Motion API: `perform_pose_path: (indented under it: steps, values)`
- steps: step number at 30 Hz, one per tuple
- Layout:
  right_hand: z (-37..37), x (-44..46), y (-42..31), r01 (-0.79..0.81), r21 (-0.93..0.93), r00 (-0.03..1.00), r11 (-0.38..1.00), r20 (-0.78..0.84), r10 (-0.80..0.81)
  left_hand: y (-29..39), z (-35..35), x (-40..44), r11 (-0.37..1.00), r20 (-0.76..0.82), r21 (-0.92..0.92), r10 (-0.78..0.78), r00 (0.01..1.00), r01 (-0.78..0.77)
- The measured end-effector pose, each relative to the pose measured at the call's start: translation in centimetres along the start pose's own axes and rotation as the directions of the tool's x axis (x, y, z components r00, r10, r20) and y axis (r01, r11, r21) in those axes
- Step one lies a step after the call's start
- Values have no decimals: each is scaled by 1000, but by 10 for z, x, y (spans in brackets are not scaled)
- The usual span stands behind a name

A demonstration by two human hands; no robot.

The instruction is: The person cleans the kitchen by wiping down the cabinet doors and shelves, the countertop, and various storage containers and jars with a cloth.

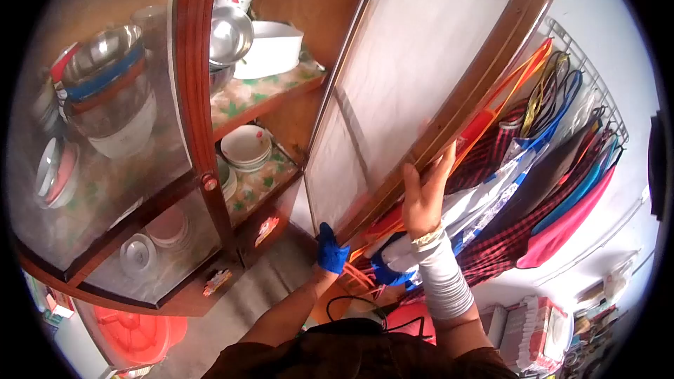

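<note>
A wooden-framed glass cabinet door stands swung open in front of me. My right hand is closed around the outer edge of its frame, thumb on the near side; some fingers are hidden behind the wood. Low on the door, by the bottom corner of the pane, is my left hand. A bright blue cloth covers its fingers and rests at the glass. A pale sleeve covers my right forearm.
Inside the cabinet, shelves hold a white oval container, a metal bowl and stacked white bowls. The other glass door is closed at left. Aprons hang from a wire rack. A red plastic basin sits lower left.
</note>
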State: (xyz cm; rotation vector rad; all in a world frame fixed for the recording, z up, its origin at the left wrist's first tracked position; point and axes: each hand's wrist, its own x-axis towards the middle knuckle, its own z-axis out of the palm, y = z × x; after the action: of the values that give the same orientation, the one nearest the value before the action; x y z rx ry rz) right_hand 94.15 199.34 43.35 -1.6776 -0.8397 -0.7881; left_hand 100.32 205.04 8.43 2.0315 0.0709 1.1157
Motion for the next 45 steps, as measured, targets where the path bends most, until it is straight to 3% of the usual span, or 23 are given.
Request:
perform_pose_path:
  steps: [3, 5, 7, 9, 10, 11, 13, 15, 17, 19, 21, 22, 25, 26, 27, 30, 34, 37, 39, 40, 43, 44, 45]
  values:
    - [-4, -2, 8, 13, -39, 1000, 999, -4, -13, -31, 1, -72, 984, 1, 175, -24, 1000, 23]
    - [-2, -4, 14, 15, 14, 1000, 1000, -13, -15, -16, -28, -57, 953, 325, 85, -301, 896, 290]
    - [-5, -5, 16, 32, -89, 999, 995, 2, -32, -25, -9, -67, 973, 67, 130, -201, 977, 191]
    - [-5, -8, 20, 22, -26, 1000, 999, 7, -22, -27, -9, -62, 813, 339, 310, -578, 742, 492]
    - [-4, -8, 12, 10, -20, 1000, 1000, 20, -9, -48, 5, -64, 806, 567, 508, -579, 586, 305]
    - [-5, -10, 11, -1, -17, 1000, 1000, 21, 2, -56, 11, -70, 801, 569, 515, -585, 578, 305]
    - [-3, -9, 10, -12, -5, 1000, 1000, 15, 12, -53, 3, -61, 864, 775, 502, -468, 424, 37]
    - [-5, -7, 17, -1, 8, 1000, 1000, 12, 1, -27, -11, -42, 805, 759, 593, -560, 331, 2]
    - [-9, -7, 21, 22, -35, 1000, 999, -16, -22, -7, -21, -36, 839, 543, 462, -523, 656, 286]
    - [-11, -7, 20, -22, 3, 1000, 1000, -14, 22, 11, -15, -15, 890, 467, 361, -430, 772, 277]
    - [-13, -7, 25, -18, 11, 1000, 1000, -10, 18, 54, -46, 24, 832, 511, 189, -537, 671, 521]
    - [-13, -7, 24, -24, 11, 1000, 1000, -11, 24, 66, -50, 27, 827, 507, 207, -547, 666, 522]
    - [-9, -10, 24, -32, 91, 999, 995, -40, 36, 62, -62, 22, 866, 410, 56, -474, 779, 497]
    - [-9, -10, 26, -26, 111, 999, 993, -39, 31, 52, -69, 14, 823, 439, -235, -385, 812, 517]
    - [-8, -10, 24, -42, 128, 998, 991, -39, 48, 44, -76, 11, 705, 435, -510, -284, 854, 494]
    - [-7, -10, 22, -28, 122, 998, 992, -50, 35, 66, -159, 47, 774, 238, -580, -139, 961, 256]
    - [-1, -11, 22, -40, 204, 995, 978, -81, 57, 103, -275, 137, 925, -62, -311, 211, 976, -220]
    - [3, -13, 23, -9, 181, 996, 983, -87, 25, 138, -345, 211, 862, -94, 206, 489, 867, -464]
    - [6, -13, 22, 19, 210, 993, 978, -114, 5, 159, -382, 261, 613, -5, 592, 652, 758, -524]
    - [6, -13, 21, -14, 198, 994, 980, -103, 35, 162, -392, 294, 373, 101, 787, 708, 699, -491]
    - [6, -13, 15, -29, 213, 993, 977, -110, 54, 183, -394, 368, -161, 259, 965, 721, 642, -208]
    - [5, -14, 15, -45, 199, 992, 979, -107, 67, 193, -380, 370, 503, -116, 663, 800, 588, -554]
    - [6, -14, 16, -56, 189, 991, 980, -105, 77, 205, -380, 370, -141, 272, 962, 608, 746, -236]
